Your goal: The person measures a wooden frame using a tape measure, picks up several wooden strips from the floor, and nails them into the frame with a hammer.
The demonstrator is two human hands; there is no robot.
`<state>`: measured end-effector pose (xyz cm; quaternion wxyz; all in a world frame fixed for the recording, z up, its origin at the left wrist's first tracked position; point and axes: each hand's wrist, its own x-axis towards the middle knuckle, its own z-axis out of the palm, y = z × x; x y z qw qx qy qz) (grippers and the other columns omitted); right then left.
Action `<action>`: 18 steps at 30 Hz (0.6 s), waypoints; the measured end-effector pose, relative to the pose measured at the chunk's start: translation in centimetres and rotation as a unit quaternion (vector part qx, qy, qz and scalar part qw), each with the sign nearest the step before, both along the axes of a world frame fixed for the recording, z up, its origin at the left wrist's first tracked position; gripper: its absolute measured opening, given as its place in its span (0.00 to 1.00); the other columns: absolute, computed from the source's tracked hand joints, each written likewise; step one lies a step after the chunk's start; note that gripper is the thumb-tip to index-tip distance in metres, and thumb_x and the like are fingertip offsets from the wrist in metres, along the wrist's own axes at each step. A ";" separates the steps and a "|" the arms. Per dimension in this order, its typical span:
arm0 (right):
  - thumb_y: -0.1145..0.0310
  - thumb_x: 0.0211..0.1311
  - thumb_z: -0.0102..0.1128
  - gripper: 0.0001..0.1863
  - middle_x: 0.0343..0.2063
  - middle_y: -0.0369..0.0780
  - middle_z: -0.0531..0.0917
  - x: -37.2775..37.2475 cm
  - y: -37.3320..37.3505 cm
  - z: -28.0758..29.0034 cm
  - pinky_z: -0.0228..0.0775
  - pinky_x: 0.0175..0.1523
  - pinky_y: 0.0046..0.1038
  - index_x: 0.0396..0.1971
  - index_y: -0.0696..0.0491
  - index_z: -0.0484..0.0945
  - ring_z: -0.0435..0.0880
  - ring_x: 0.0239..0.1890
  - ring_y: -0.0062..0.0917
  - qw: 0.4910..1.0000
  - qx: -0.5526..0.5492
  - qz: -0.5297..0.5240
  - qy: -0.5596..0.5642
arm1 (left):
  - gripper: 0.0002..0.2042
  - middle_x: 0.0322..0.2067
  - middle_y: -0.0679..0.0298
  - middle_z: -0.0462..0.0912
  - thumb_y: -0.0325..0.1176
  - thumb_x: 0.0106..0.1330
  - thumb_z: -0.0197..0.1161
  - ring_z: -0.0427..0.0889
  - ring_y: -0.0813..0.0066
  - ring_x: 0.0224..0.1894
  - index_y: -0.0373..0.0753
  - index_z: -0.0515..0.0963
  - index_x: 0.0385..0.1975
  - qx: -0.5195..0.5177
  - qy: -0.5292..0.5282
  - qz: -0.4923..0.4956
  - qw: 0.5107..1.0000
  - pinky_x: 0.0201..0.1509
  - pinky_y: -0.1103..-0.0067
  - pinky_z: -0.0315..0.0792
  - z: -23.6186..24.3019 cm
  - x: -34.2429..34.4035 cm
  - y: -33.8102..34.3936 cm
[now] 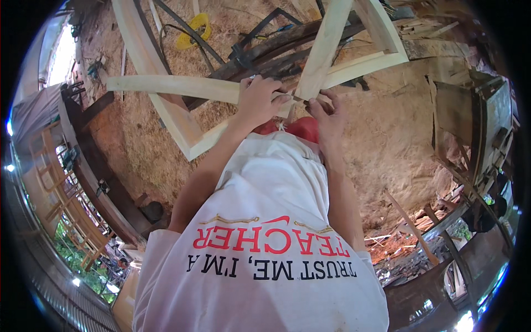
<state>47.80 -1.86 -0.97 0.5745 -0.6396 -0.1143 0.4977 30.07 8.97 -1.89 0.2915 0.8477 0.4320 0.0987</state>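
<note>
Open-sided work shed, filling the frame, with bright gaps at left and lower right; ground (387,127) of brown earth, littered with scraps at upper right. White shirt (260,193), lettered in red and black, lower centre. Pale wooden frame (174,124), cornered, upper left, and a second pale frame (381,62), upper right. Pale board (177,84), lying across the left frame toward the middle; another pale board (326,47), slanting down from top centre. Dark beam (282,47), behind both. Left hand (259,102), at the inner end of the crossing board, fingers bent; whether they close on anything cannot be told. Right hand (330,115), thumb and forefinger pinched on a small dark stick. Yellow reel (193,31), upper left of centre. Small dark stick (299,99) (too slight to identify), upper centre, between the hands; judged step: handling it beside the board ends, which calls for a steady pinch.
</note>
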 end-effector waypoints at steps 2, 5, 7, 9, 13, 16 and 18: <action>0.76 0.66 0.67 0.19 0.40 0.44 0.88 0.3 0.0 0.1 0.82 0.48 0.25 0.56 0.61 0.76 0.87 0.42 0.23 1.000 -0.010 0.012 0.002 | 0.13 0.37 0.65 0.86 0.48 0.60 0.73 0.79 0.61 0.48 0.47 0.87 0.37 -0.009 0.025 0.018 0.999 0.59 0.63 0.60 -0.3 0.5 0.2; 0.77 0.66 0.66 0.22 0.43 0.46 0.87 0.8 0.2 -0.4 0.82 0.48 0.27 0.59 0.59 0.73 0.87 0.43 0.26 0.998 -0.015 0.042 -0.051 | 0.12 0.35 0.67 0.86 0.48 0.59 0.74 0.80 0.62 0.47 0.48 0.88 0.33 0.013 0.012 0.028 0.999 0.56 0.62 0.61 -0.4 1.1 0.2; 0.77 0.66 0.67 0.22 0.42 0.45 0.87 1.0 0.2 -1.1 0.82 0.48 0.26 0.59 0.59 0.73 0.87 0.43 0.26 0.999 -0.002 0.030 -0.027 | 0.12 0.34 0.67 0.86 0.48 0.58 0.75 0.80 0.63 0.46 0.48 0.88 0.32 0.015 0.005 0.033 0.999 0.55 0.62 0.62 -0.2 1.3 0.3; 0.78 0.65 0.67 0.23 0.41 0.44 0.86 1.2 0.2 -1.9 0.81 0.46 0.25 0.59 0.59 0.72 0.87 0.43 0.24 0.999 0.012 0.031 0.011 | 0.12 0.34 0.67 0.86 0.46 0.57 0.75 0.80 0.62 0.46 0.47 0.88 0.32 -0.006 0.004 0.036 0.999 0.56 0.62 0.62 0.2 1.3 0.3; 0.75 0.67 0.66 0.23 0.42 0.42 0.85 1.5 -0.1 -3.3 0.81 0.44 0.24 0.60 0.57 0.71 0.86 0.43 0.22 0.998 -0.004 0.062 -0.011 | 0.12 0.36 0.66 0.87 0.43 0.57 0.76 0.79 0.63 0.47 0.45 0.87 0.35 0.006 -0.014 0.045 0.999 0.58 0.63 0.63 1.3 1.8 0.0; 0.73 0.69 0.65 0.22 0.41 0.40 0.85 2.0 -0.8 -4.0 0.80 0.44 0.23 0.60 0.57 0.71 0.85 0.43 0.22 0.996 0.051 0.063 0.025 | 0.12 0.38 0.67 0.87 0.43 0.58 0.75 0.80 0.63 0.48 0.45 0.86 0.37 0.109 -0.038 0.057 0.992 0.58 0.63 0.63 1.7 2.8 -0.7; 0.71 0.69 0.65 0.22 0.43 0.42 0.85 2.6 -1.8 -4.4 0.80 0.46 0.24 0.60 0.58 0.72 0.86 0.45 0.24 0.998 0.043 0.037 0.007 | 0.12 0.39 0.68 0.87 0.44 0.60 0.74 0.80 0.65 0.50 0.45 0.86 0.38 0.059 -0.013 0.082 0.995 0.59 0.63 0.62 1.6 3.4 -1.0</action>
